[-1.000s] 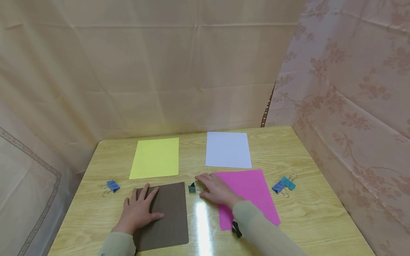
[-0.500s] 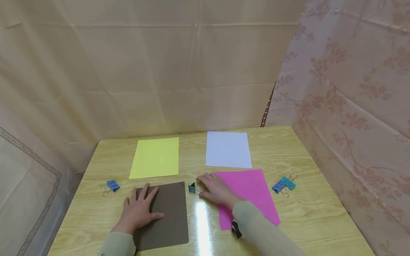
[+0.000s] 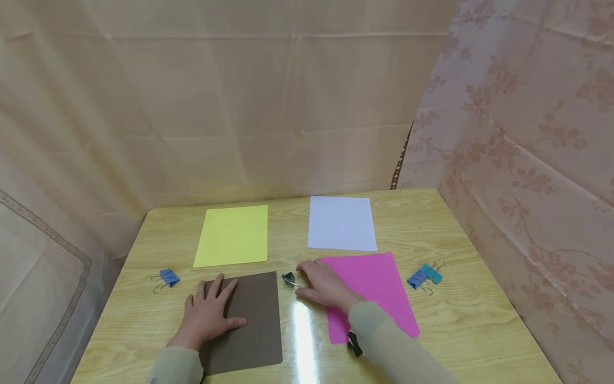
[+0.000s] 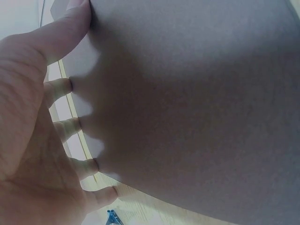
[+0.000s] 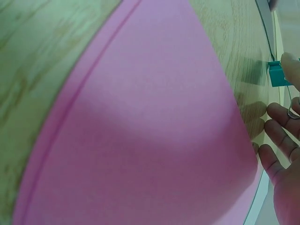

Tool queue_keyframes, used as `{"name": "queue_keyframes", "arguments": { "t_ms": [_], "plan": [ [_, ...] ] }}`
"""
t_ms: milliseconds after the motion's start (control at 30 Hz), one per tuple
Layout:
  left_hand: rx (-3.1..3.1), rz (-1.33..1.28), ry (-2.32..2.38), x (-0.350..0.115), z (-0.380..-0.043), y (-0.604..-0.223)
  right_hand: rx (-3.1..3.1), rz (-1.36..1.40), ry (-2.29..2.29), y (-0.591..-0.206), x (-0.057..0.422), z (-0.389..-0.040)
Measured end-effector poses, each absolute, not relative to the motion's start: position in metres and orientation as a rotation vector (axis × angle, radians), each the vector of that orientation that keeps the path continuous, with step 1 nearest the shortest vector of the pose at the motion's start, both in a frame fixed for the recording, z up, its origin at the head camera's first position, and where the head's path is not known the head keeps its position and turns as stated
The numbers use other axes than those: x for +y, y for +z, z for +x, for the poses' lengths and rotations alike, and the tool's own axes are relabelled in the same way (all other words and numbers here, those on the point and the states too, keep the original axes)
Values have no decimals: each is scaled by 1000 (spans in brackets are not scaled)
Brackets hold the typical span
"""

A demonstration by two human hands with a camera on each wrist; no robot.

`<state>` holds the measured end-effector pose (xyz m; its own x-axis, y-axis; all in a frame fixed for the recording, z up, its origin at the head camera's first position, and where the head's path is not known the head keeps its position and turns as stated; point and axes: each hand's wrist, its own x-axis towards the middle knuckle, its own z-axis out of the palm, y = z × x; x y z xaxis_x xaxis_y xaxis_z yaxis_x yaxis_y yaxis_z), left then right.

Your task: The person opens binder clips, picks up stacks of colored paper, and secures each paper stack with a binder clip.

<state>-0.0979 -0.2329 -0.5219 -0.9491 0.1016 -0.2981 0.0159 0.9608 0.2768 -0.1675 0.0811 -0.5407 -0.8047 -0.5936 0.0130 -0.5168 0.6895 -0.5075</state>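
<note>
My left hand lies with spread fingers on a dark brown sheet of paper; in the left wrist view its fingertips touch the sheet's edge. Between the brown sheet and a pink sheet, my right hand holds a dark teal binder clip by its wire handles. The clip body points left, toward the brown sheet's upper right corner, and stays apart from it. The right wrist view shows the same teal clip beside the thumb, with a wire loop among the fingers.
A yellow sheet and a white sheet lie farther back. One blue binder clip is at the left; a blue one and a teal one lie together at the right. A black clip sits at the pink sheet's lower edge.
The teal binder clip has turned and tilted a little in my right hand, and its wire handles show more. My left hand has stayed in place on the brown sheet.
</note>
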Motion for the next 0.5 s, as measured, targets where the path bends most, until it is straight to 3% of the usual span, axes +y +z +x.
{"name": "queue_keyframes", "arguments": {
  "t_ms": [500],
  "plan": [
    [2806, 90, 400, -235, -100, -528, 2747, -970, -650, -537, 81, -165]
  ]
}}
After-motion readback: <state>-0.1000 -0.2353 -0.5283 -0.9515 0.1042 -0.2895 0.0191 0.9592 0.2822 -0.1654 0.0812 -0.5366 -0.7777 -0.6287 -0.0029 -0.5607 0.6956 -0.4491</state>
